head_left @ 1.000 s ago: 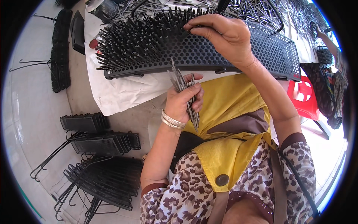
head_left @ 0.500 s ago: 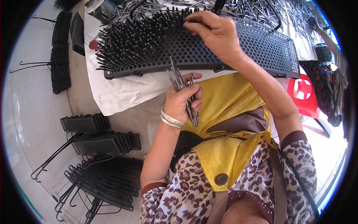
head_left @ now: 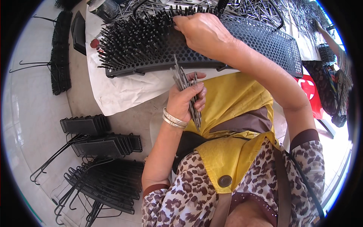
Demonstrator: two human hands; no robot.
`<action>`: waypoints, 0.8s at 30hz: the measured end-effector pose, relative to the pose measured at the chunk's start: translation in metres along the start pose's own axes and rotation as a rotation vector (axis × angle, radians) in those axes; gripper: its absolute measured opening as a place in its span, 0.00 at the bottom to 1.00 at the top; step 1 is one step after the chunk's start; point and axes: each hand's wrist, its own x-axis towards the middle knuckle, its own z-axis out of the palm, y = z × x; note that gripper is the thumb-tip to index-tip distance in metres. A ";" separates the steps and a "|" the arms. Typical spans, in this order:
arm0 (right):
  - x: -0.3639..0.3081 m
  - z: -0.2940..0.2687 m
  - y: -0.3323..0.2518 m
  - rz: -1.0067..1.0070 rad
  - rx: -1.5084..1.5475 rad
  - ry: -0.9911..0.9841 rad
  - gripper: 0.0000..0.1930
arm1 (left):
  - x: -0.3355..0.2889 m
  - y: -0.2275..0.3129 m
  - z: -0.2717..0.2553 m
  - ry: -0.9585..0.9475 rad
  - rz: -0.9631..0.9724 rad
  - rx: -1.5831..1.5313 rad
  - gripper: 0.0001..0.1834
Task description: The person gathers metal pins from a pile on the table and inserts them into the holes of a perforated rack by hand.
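My left hand [head_left: 187, 96] is closed round a bundle of thin grey metal rods [head_left: 180, 77], which stick out above and below the fist. It is in front of a long black perforated rack [head_left: 234, 47] with a slightly curved front edge. Many dark rods [head_left: 130, 41] stand upright in the holes of the rack's left part, while its right part shows bare holes. My right hand [head_left: 202, 34] reaches over the rack, fingers pinched together at the edge of the standing rods. What its fingertips hold is hidden.
Loose metal rods [head_left: 249, 9] lie heaped behind the rack on a white sheet [head_left: 113, 96]. Black racks with hooked wire handles [head_left: 106, 181] are stacked at lower left. A red stool [head_left: 312, 94] and another person's arm [head_left: 331, 39] are at the right.
My right hand has moved left and slightly lower over the rack, toward the standing rods. The left hand keeps its bundle in nearly the same place.
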 end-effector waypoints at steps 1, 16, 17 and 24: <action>-0.005 0.003 0.000 -0.001 -0.002 0.001 0.03 | 0.000 0.000 0.000 -0.008 -0.002 0.002 0.16; -0.047 -0.024 -0.024 0.666 1.146 -0.284 0.07 | -0.008 -0.002 0.009 -0.252 -0.066 0.041 0.12; -0.048 -0.023 -0.021 0.712 1.219 -0.270 0.06 | -0.005 -0.003 0.009 -0.245 -0.072 0.057 0.12; -0.029 -0.012 0.004 0.575 1.073 0.440 0.03 | 0.004 -0.006 -0.001 -0.091 -0.098 0.096 0.13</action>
